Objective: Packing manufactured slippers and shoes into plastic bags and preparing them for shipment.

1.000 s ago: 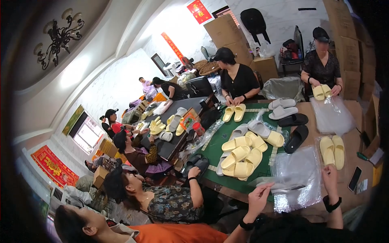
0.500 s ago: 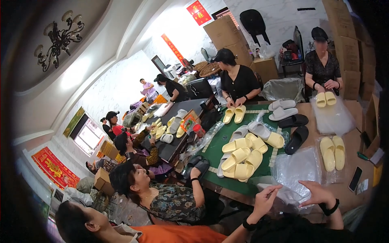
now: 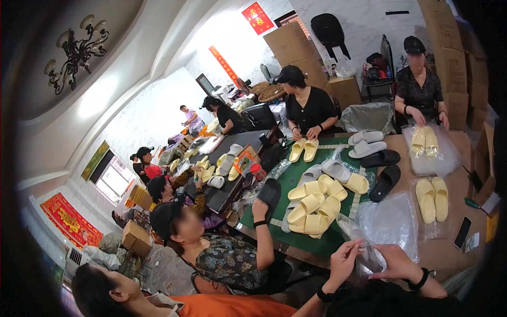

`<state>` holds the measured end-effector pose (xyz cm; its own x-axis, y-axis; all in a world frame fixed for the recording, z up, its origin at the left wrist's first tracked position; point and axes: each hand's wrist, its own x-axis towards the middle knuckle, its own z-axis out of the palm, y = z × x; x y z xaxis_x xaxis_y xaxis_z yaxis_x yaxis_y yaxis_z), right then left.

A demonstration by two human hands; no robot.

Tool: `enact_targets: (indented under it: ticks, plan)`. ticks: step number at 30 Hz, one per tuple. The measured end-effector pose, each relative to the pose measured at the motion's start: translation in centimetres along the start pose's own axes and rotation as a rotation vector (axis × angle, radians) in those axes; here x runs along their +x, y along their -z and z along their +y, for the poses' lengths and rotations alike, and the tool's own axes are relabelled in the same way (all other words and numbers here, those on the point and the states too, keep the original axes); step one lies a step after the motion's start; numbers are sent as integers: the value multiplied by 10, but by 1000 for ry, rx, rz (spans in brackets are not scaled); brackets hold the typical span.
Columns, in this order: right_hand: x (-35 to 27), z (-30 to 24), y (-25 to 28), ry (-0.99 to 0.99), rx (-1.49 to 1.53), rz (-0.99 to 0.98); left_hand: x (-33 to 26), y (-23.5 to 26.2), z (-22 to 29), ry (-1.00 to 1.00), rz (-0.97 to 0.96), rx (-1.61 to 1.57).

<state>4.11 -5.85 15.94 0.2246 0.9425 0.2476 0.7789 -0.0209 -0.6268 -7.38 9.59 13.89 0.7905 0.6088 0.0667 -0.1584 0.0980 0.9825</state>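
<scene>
A clear plastic bag (image 3: 353, 230) stands up between my hands at the table's near edge. Pinched fingers of my left hand (image 3: 344, 260) grip its left side. On the other side, my right hand (image 3: 400, 264) curls round the bag with thumb and fingers. Just beyond lies a stack of flat clear bags (image 3: 388, 219). To the left of that stack, several pale yellow slippers (image 3: 306, 208) are heaped on the green mat (image 3: 259, 211), with grey slippers (image 3: 336, 170) among them. A yellow pair (image 3: 432, 199) rests on clear plastic to the right.
A phone (image 3: 462, 233) lies near the right edge. Dark slippers (image 3: 385, 183) and light grey slippers (image 3: 366, 149) sit farther back. Co-workers line the table: one holds a dark slipper (image 3: 270, 198) at left, another handles a bagged yellow pair (image 3: 424, 140) at far right.
My hands have drawn closer together around the bag, which now stands more upright. The neighbour at left has raised a dark slipper. At far right, the yellow pair is now inside plastic.
</scene>
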Motion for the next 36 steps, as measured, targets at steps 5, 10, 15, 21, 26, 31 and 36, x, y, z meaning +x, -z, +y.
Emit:
enact_targets:
  ticks: [5, 10, 15, 21, 26, 31, 36]
  plan:
    - [-7, 12, -17, -177, -87, 270, -7, -4, 1, -92, -38, 112]
    - [-16, 19, -8, -122, -154, 286, -13, 0, 5, -120, -128, 151]
    - [-23, 25, 9, -121, -140, 264, -15, 3, 25, -170, -122, 228]
    - [-27, 38, 37, -191, -175, 211, -10, 16, 37, -177, -48, 332]
    - [-31, 97, 68, -359, -355, 377, 3, 31, 26, -178, 212, 212]
    - [-28, 96, 124, -414, -749, 697, 8, 45, 15, -142, 301, 254]
    - [-52, 120, 130, -378, -1009, 810, 16, 53, 6, -99, 287, 220]
